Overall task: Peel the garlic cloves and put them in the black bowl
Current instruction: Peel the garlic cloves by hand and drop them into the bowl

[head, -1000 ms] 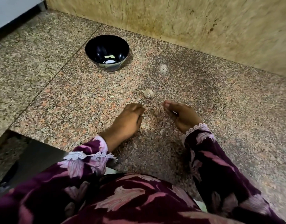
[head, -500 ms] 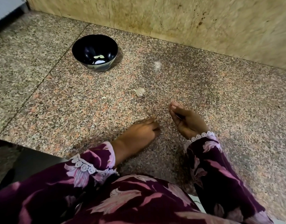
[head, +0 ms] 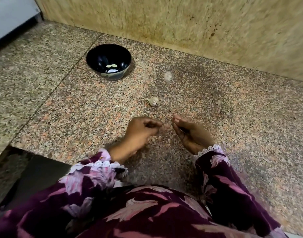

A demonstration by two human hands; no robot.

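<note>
While both hands are held low over the granite counter (head: 233, 117), the left hand (head: 140, 133) is seen with fingers curled, possibly pinching something small; blur makes this impossible to tell. The right hand (head: 190, 133) is cupped, contents unclear. An unpeeled garlic clove (head: 153, 101) is left just beyond the hands. Two peeled cloves (head: 111, 65) are seen inside the black bowl (head: 96, 54), far left.

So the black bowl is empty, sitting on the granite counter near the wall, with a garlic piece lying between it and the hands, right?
Not quite. The black bowl is not empty: the head view shows two pale cloves lying in its bottom. The rest holds: it sits on the granite counter near the wall, with a garlic piece between it and the hands.
</note>
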